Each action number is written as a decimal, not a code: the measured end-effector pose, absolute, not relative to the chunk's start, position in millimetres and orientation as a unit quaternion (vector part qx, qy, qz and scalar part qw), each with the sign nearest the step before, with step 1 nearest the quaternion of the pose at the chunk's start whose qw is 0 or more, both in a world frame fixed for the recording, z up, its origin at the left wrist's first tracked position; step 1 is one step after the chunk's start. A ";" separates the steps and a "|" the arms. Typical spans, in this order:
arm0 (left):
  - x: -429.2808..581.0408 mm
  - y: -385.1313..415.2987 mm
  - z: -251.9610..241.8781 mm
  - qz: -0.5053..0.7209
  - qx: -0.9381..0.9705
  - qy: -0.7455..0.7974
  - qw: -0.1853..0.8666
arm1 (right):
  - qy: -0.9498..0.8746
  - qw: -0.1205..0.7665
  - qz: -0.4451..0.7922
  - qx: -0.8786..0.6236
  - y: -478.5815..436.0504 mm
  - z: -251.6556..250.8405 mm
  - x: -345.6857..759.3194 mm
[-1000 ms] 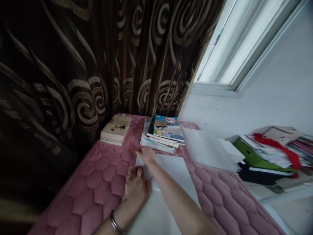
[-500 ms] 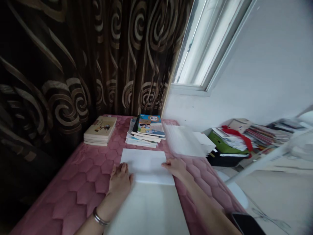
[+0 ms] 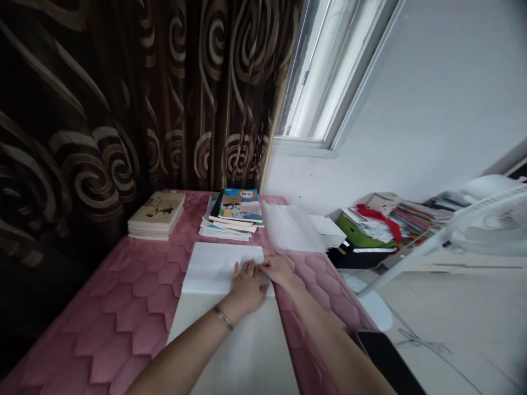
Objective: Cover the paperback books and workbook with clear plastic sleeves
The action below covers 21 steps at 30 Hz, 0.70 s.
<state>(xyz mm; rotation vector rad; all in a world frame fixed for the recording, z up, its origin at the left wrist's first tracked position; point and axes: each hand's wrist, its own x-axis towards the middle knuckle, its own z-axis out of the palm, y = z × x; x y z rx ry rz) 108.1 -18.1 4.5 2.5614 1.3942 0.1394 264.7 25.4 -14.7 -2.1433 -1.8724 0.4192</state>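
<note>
A white paper sheet (image 3: 214,266) lies flat across the far end of a long pale sheet or board (image 3: 230,351), which runs toward me. My left hand (image 3: 248,288) rests on the white paper near its right side, fingers spread and slightly blurred. My right hand (image 3: 280,270) pinches the paper's right edge, its fingertips close to those of my left hand. Whether there is anything under the paper is hidden.
Beyond the paper sit a stack of tan books (image 3: 156,215) and a pile of textbooks (image 3: 237,213). Clear plastic sheets (image 3: 292,227) lie to their right. A dark phone-like device (image 3: 387,359) is at the pink quilted cover's (image 3: 135,296) right edge, near a white fan (image 3: 486,219).
My left hand has moved right, from the paper's left edge to near its right side. My right hand stays at the right edge. The view has shifted slightly.
</note>
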 end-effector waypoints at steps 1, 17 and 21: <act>117.0 -17.0 0.9 0.050 0.869 0.479 0.116 | -0.645 0.133 0.137 -0.740 24.6 -14.9 265.7; 118.9 -13.2 -12.5 0.089 0.865 0.479 0.119 | -0.523 0.076 0.126 -0.840 63.2 9.5 264.8; 118.3 -13.1 -13.0 0.095 0.862 0.481 0.125 | -0.538 0.078 0.149 -0.826 61.0 8.3 269.6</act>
